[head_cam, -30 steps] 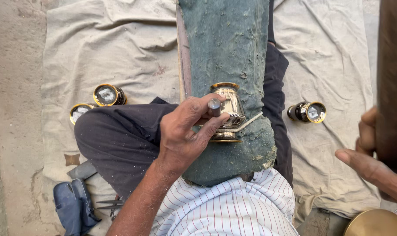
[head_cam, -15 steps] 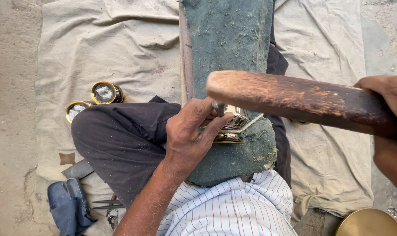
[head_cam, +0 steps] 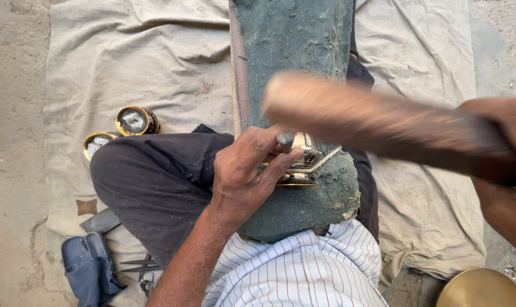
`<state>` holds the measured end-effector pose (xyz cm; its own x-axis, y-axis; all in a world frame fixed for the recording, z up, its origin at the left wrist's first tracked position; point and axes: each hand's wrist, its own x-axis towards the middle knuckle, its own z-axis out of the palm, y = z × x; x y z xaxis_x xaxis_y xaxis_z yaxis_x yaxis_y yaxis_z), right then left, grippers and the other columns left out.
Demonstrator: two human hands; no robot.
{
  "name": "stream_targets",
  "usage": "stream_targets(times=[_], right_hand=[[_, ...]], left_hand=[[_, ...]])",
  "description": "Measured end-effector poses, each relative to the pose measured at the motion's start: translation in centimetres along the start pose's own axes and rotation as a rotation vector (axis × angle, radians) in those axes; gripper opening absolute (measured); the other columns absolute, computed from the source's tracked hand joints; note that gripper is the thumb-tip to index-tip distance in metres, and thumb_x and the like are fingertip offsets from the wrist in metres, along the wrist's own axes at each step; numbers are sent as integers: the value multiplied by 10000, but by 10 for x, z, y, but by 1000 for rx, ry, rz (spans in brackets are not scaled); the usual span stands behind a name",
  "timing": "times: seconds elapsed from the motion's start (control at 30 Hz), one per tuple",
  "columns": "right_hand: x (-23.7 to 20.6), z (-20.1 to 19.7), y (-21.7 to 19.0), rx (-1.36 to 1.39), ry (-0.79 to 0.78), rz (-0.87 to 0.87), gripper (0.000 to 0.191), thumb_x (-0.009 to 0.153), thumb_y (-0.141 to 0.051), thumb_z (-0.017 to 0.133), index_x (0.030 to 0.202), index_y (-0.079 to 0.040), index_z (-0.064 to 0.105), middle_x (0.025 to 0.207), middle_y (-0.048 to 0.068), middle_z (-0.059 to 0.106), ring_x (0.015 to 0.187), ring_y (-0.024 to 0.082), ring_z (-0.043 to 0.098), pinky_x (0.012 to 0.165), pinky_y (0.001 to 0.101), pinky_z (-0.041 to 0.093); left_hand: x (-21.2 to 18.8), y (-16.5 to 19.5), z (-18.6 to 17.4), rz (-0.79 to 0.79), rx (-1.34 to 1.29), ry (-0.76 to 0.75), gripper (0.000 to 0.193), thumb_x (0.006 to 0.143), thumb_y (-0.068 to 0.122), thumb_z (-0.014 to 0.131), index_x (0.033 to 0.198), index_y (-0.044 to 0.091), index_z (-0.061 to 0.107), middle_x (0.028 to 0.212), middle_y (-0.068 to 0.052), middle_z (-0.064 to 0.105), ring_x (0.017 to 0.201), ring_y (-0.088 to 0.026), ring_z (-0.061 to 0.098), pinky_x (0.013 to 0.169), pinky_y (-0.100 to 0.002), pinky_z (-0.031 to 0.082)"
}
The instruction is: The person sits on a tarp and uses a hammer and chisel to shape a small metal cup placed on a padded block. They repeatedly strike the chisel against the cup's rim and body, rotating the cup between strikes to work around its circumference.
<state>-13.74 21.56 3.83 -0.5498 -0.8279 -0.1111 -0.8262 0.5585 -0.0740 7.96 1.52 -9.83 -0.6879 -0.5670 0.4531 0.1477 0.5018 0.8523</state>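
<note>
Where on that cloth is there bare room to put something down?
The cloth is bare above the two round tins, left of the green block, and again right of the block, below the wooden mallet. It is crowded around the left hand and by the blue sandal with scissors.

Green block [head_cam: 295,51]: dusty, pale specks all over. Wooden stick [head_cam: 377,122]: brown with pink-tan end, blurred. Small metal piece [head_cam: 300,162]: shiny gold and silver with fine lines. Punch top [head_cam: 286,138]: grey. Trousers [head_cam: 155,182]: dark purple-grey. Shirt [head_cam: 303,267]: white with thin red stripes. Cloth [head_cam: 138,62]: cream, few rusty spots. Two round cups [head_cam: 134,120] near cloth's left edge: gold rims, black sides, silver inside. Pouch [head_cam: 90,270]: blue. Bowl [head_cam: 479,289] at bottom right: gold.
</note>
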Motion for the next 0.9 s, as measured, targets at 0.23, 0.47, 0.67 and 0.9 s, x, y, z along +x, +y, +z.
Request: stream_targets(times=[0.23, 0.47, 0.67, 0.9], right_hand=[[1, -11, -28, 18, 158, -115, 322, 854, 102, 701, 1171, 58, 671, 915, 225, 670, 782, 268, 682, 710, 367, 543], [-6, -8, -18, -97, 63, -16, 380, 865, 80, 724, 1239, 36, 679, 945, 194, 673, 758, 252, 685, 724, 340, 544], [-9, -1, -8, -64, 41, -6, 386, 850, 39, 739, 1231, 23, 677, 931, 167, 686, 751, 225, 680, 712, 331, 555], [-13, 6, -12, 28, -71, 84, 394, 826, -62, 791, 1204, -26, 685, 874, 109, 699, 713, 186, 651, 656, 323, 559]], left_hand=[[-1, -1, -1, 19, 12, -12, 338, 968, 120, 812, 1261, 105, 646, 978, -29, 695, 890, -96, 738, 765, -229, 681], [3, 3, -6, 27, 11, -30, 323, 961, 103, 810, 1241, 82, 650, 990, -36, 694, 887, -111, 730, 751, -256, 658], [4, 2, -5, 49, 43, -38, 301, 960, 103, 820, 1210, 88, 654, 964, -23, 702, 841, -115, 716, 698, -258, 635], [-12, 15, -11, -28, -131, 82, 331, 968, 89, 781, 1273, 52, 660, 1052, -94, 723, 923, -130, 742, 787, -264, 699]])
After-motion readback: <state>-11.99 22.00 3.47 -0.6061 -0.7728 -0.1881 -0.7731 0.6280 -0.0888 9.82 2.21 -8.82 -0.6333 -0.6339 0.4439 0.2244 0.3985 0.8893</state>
